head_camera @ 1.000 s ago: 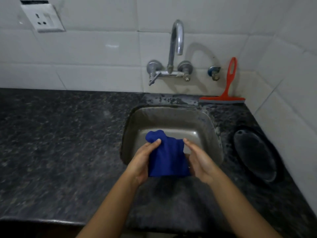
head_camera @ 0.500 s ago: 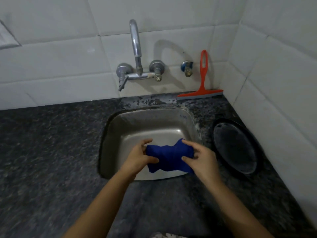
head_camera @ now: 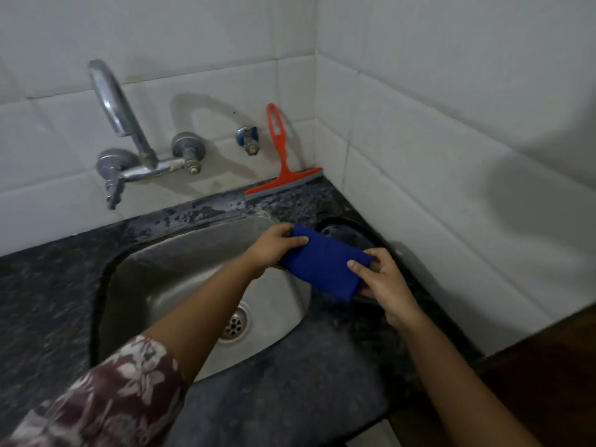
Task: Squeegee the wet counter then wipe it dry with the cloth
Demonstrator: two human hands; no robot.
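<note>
A folded blue cloth (head_camera: 322, 264) is stretched between both hands above the sink's right rim. My left hand (head_camera: 274, 245) pinches its upper left end. My right hand (head_camera: 383, 282) grips its lower right end, thumb on top. The red squeegee (head_camera: 282, 169) leans against the tiled wall at the back right corner, its blade on the dark granite counter (head_camera: 306, 391). Wet patches show on the counter strip behind the sink.
A steel sink (head_camera: 180, 285) with a drain (head_camera: 235, 324) is set in the counter. A wall tap (head_camera: 129, 137) hangs over it. A dark round plate (head_camera: 348, 233) lies partly under the cloth, right of the sink. White tiled walls close the back and right.
Both hands carried the cloth from over the sink's front to the right, above the sink's right rim and the dark plate. The cloth is now folded flatter. The view swung right.
</note>
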